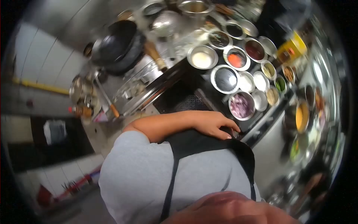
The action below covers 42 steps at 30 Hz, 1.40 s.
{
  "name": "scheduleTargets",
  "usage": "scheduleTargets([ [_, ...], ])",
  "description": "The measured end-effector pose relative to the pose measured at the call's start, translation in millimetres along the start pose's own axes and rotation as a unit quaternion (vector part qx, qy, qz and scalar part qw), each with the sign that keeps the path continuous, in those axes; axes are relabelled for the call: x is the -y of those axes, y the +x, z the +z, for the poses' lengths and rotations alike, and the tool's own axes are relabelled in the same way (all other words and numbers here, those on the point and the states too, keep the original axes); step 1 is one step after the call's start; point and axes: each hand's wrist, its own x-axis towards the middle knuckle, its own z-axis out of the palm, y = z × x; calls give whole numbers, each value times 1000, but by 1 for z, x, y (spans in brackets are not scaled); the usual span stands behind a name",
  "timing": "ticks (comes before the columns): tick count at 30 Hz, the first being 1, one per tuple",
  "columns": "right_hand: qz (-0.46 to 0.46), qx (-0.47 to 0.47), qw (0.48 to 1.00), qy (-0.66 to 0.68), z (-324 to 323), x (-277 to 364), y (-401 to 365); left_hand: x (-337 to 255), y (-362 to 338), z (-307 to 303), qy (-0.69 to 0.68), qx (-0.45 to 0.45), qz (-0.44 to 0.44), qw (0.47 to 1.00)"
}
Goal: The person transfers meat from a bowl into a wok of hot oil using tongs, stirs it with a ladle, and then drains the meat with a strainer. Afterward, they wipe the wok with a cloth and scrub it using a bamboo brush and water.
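My left hand (218, 127) lies across the front of my black apron (197, 143), its forearm bent in from the left. Its fingers curve down loosely and the thumb is apart from them, with dark cloth showing in the gap. No held thing shows there. Just beyond the fingertips is the edge of a black counter, where a steel bowl of chopped purple onion (241, 106) stands nearest. Behind it are a steel bowl with dark contents (225, 79) and a bowl of white powder (246, 81). My right hand is out of view.
A black wok (119, 48) and a wooden-handled tool (154, 56) are at the back left. Several steel bowls, one with red sauce (255, 50), crowd the counter near a yellow container (292, 49). A ladle (106, 93) lies left; more bowls stand right, blurred.
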Motion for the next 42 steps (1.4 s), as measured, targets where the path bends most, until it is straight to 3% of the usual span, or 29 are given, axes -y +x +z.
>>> scheduleTargets([
  [4, -57, 165, 984, -15, 31, 29, 90, 43, -96, -10, -15, -181, -26, 983],
  [6, -113, 194, 974, 27, 53, 66, 138, 71, -139, -6, -24, -301, -11, 953],
  [7, -139, 200, 969, 52, 61, 87, 164, 72, -160, -8, -28, -314, -12, 949],
  [9, -202, 197, 955, 91, 50, 131, 204, 67, -200, -14, -87, -384, -72, 916],
  [12, -313, 174, 926, 123, -96, 269, 194, 74, -251, -16, -148, -449, -57, 879],
  [17, -352, 59, 919, 167, -173, 388, 207, 106, -301, -30, -144, -496, -47, 855],
  [19, -291, 21, 936, 198, -216, 417, 218, 97, -308, -45, -158, -490, -41, 856],
  [21, -246, -17, 939, 238, -255, 424, 247, 98, -314, -53, -177, -495, -47, 850],
  [23, -268, -187, 935, 140, -292, 417, 304, 114, -315, -64, -210, -517, -56, 828],
  [25, -261, -294, 907, 149, -334, 405, 359, 115, -310, -79, -223, -530, -58, 816],
  [27, -158, -299, 939, 60, -388, 397, 421, 116, -306, -90, -239, -572, -62, 782],
  [29, -171, -407, 897, 25, -423, 383, 489, 110, -300, -104, -236, -590, -84, 768],
  [31, -139, -482, 859, -107, -446, 368, 560, 108, -292, -114, -237, -622, -114, 737],
  [33, -140, -478, 852, -164, -464, 363, 595, 115, -287, -122, -218, -645, -159, 715],
  [35, -139, -360, 909, -157, -470, 356, 646, 115, -282, -127, -210, -682, -206, 670],
  [37, -180, -239, 942, -152, -466, 344, 699, 107, -283, -136, -118, -663, -269, 689],
  [38, -145, -160, 955, -202, -474, 345, 715, 109, -283, -136, -94, -677, -269, 679],
  [39, -218, -178, 935, -218, -476, 349, 703, 112, -286, -135, -68, -686, -270, 672],
  [40, -222, -169, 944, -175, -476, 358, 694, 170, -300, -116, 70, -630, -329, 700],
  [42, -285, -222, 919, -155, -462, 342, 719, 188, -313, -102, 72, -668, -347, 654],
])
